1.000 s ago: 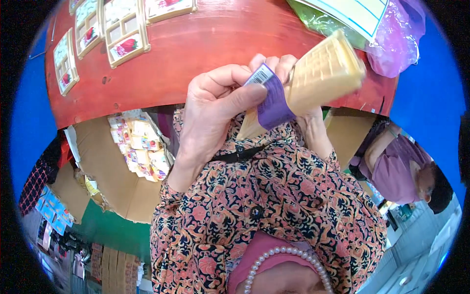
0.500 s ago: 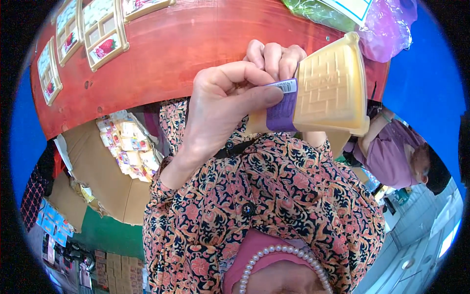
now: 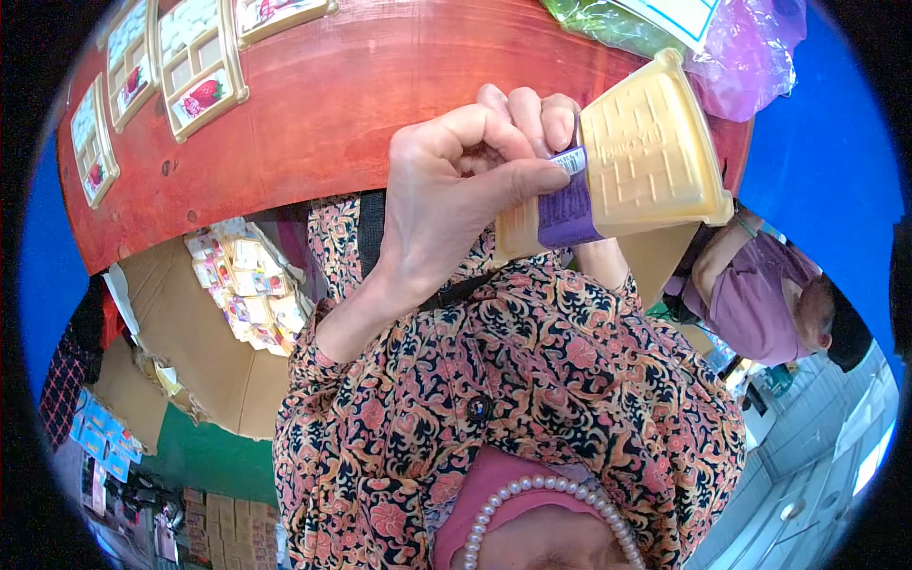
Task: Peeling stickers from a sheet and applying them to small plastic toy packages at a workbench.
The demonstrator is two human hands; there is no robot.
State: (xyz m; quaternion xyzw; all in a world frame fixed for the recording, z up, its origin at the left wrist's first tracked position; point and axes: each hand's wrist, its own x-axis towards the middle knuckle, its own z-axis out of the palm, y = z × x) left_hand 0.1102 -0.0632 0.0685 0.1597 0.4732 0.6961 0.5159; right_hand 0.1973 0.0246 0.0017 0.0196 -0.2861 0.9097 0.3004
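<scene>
Both hands hold a cream-yellow plastic tray (image 3: 655, 152), tilted on its side in front of my chest, with a brick-like raised pattern facing up. Around its narrower part runs a purple paper sleeve (image 3: 567, 217) with a small white barcode patch. My left hand (image 3: 432, 195) is closed at the sleeve, its thumb pressed on the barcode end and its index finger bent behind. Curled fingers of my right hand (image 3: 541, 116) show over the tray's upper edge; the palm is hidden behind it, and the wrist appears below.
Several compartment trays (image 3: 201, 71) with strawberry-picture cards lie at the far left of the red table (image 3: 323, 95). Plastic bags, one pink (image 3: 746, 66), sit at the far right. Left of me, an open cardboard box (image 3: 204, 332) holds small packs. Another person (image 3: 755, 294) is at the right.
The tray has shifted slightly right and tilted a little more. My left hand has moved right with it, its thumb still on the sleeve's barcode end.
</scene>
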